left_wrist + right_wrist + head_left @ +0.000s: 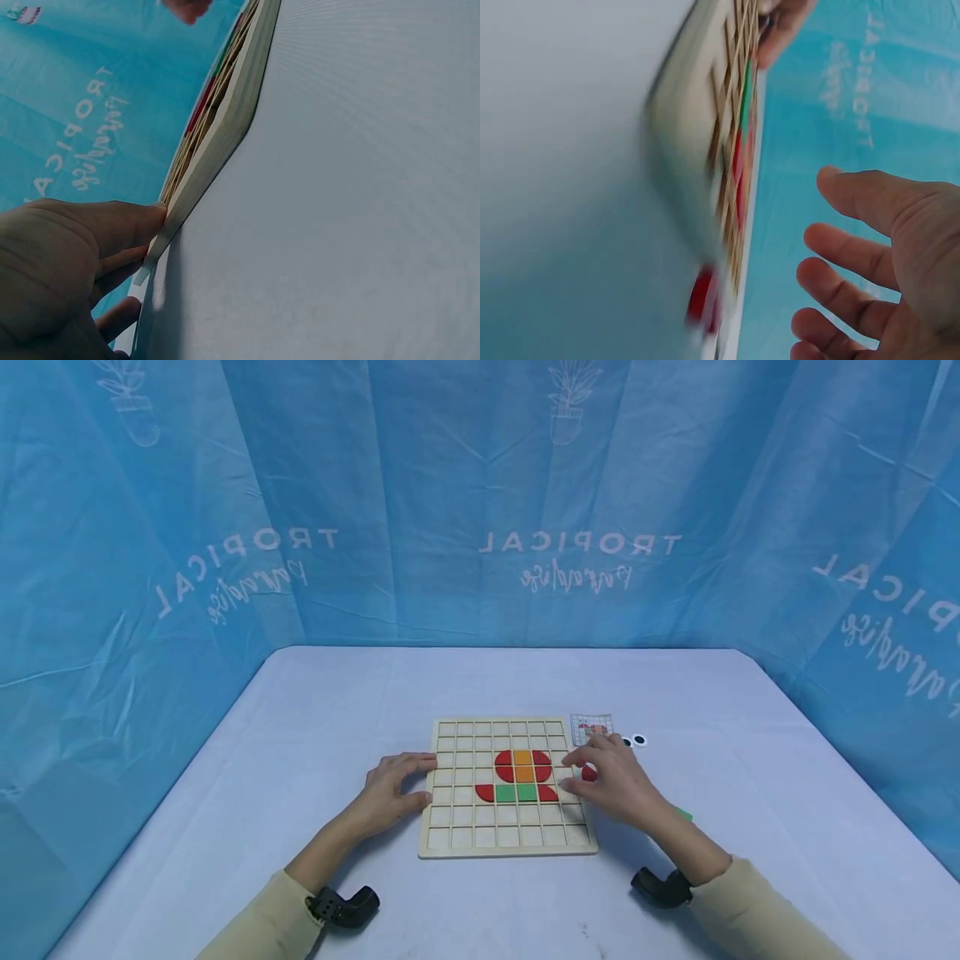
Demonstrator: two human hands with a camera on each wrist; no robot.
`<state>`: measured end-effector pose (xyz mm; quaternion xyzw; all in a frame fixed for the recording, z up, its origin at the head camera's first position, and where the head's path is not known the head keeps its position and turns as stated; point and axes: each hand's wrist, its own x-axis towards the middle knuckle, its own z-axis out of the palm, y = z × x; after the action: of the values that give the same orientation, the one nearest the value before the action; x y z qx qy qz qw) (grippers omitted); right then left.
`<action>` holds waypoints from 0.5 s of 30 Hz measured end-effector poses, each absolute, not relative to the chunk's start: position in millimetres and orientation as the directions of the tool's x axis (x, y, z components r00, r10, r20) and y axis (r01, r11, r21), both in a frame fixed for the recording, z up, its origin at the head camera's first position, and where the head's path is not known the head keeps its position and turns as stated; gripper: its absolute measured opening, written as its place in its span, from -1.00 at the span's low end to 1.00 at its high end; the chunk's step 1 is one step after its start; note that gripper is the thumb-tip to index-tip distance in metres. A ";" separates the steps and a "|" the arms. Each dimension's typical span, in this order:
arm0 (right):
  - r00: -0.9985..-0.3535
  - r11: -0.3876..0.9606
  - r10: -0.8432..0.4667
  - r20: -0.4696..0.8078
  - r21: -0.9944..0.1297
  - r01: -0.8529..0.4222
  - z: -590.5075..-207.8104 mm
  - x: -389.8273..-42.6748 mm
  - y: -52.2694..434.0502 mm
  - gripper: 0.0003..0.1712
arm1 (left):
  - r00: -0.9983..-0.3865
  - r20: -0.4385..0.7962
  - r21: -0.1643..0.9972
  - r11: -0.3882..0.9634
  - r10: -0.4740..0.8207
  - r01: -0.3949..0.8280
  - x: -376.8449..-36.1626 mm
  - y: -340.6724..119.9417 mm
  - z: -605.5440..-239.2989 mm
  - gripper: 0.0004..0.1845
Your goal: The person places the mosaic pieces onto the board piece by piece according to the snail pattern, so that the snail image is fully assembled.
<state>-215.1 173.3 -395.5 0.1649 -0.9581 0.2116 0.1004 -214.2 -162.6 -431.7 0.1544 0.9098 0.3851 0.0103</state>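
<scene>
A wooden grid board (450,840) lies on the white table. In its cells sit orange squares (522,758) flanked by red quarter-round pieces (503,772), and below them green squares (506,793) between two more red pieces. My left hand (384,795) rests against the board's left edge, thumb and fingers touching the rim in the left wrist view. Over the right edge hovers my right hand (615,781), thumb and fingers spread with nothing between them in the right wrist view. A loose red piece (589,772) lies beside the board, partly hidden by that hand.
A small printed pattern card (588,727) lies at the board's upper right corner. White discs with black centres (639,740) are beside it. A green piece (683,813) shows past my right wrist. Blue printed cloth (480,602) hangs around the table.
</scene>
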 end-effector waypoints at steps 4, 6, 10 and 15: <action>-0.955 0.893 -0.183 0.232 -0.368 -0.260 -398.8 -206.2 205.3 -0.66 | -0.949 0.110 0.700 0.655 0.296 0.286 -214.7 -162.9 -432.6 -0.51; -0.967 0.906 -0.141 0.212 -0.365 -0.213 -400.2 -201.2 219.6 -0.64 | -0.949 0.109 0.704 0.651 0.296 0.284 -215.2 -162.8 -433.1 -0.51; -0.980 0.922 -0.090 0.176 -0.358 -0.149 -402.8 -191.9 245.0 -0.61 | -0.949 0.108 0.702 0.653 0.297 0.284 -216.1 -162.9 -434.1 -0.52; -0.990 0.931 -0.072 0.121 -0.348 -0.110 -404.7 -183.2 269.2 -0.57 | -0.947 0.117 0.700 0.652 0.300 0.293 -215.3 -163.4 -433.4 -0.52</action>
<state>-183.2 269.2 -404.7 0.0466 -0.9811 0.1800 0.0529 -215.3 -163.4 -433.4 0.1632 0.9088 0.3841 0.0046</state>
